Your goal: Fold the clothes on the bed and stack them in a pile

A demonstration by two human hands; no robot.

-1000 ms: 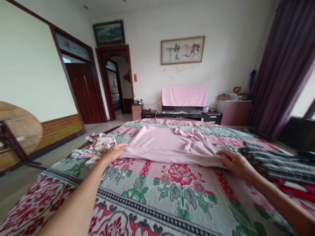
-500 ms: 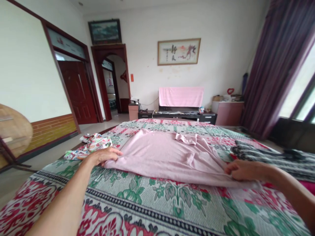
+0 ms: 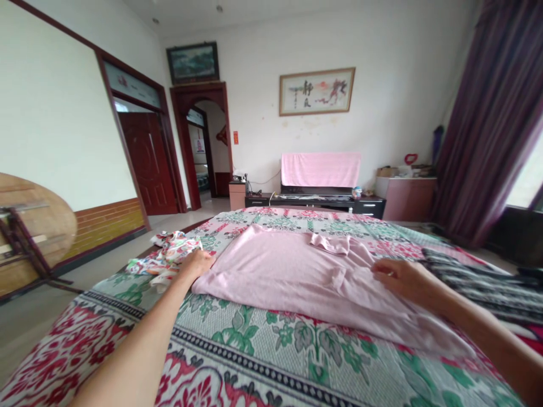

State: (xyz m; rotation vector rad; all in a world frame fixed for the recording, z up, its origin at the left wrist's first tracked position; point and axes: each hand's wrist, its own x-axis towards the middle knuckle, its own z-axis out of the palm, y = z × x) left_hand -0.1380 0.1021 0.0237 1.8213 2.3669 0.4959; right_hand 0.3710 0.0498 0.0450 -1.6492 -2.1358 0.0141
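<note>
A pale pink long-sleeved shirt (image 3: 271, 265) lies spread over the flowered bedspread (image 3: 237, 333), with a few wrinkles across it. At the shirt's left edge my left hand (image 3: 198, 264) has its fingers curled together on the fabric; the fingertips are partly hidden. My right hand (image 3: 401, 277) pinches the cloth on the shirt's right side, near a fold. One end of the fabric stretches toward the lower right, below my right forearm. Close behind my left hand is a crumpled, colourful printed cloth (image 3: 169, 249).
On the right side of the bed lies a black-and-white knitted garment (image 3: 479, 282). A folded round wooden table (image 3: 38, 226) stands at the left. Beyond the bed, a low black cabinet (image 3: 369, 204) runs along the wall, with a pink cloth (image 3: 321, 168) draped over a screen.
Both hands have moved from the shirt's near corners up along its sides, away from me. The near right part of the fabric now lies lower and flatter. The view has shifted slightly left.
</note>
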